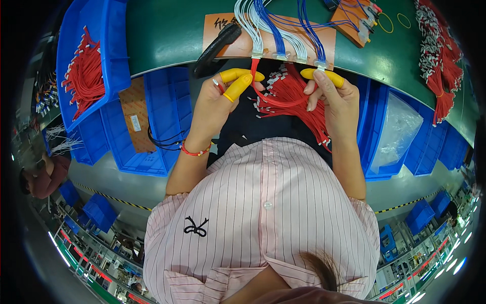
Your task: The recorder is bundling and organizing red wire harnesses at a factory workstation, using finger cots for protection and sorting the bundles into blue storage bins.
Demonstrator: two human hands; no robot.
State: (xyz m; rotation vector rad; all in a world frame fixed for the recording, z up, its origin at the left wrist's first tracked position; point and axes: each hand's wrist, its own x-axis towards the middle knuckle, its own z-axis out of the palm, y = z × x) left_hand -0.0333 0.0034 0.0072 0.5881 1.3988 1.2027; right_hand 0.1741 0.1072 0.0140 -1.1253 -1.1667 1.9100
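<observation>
A red wire harness hangs in a loop between my two hands, just off the near edge of the green table. My left hand, with yellow finger cots on its fingers, pinches one end of it below a pale connector under a bundle of white wires. Wearing a yellow cot too, my right hand pinches the other end at a white connector below blue wires. Fingers partly hide both ends. Below the loop, a pile of red harnesses with white plugs rests on my dark-clad lap.
A black curved tool or handle lies across the table edge. Orange block with wires stands behind right. Red harnesses fill a blue bin at left; more red bundles lie far right. Blue bins flank me; a person sits far left.
</observation>
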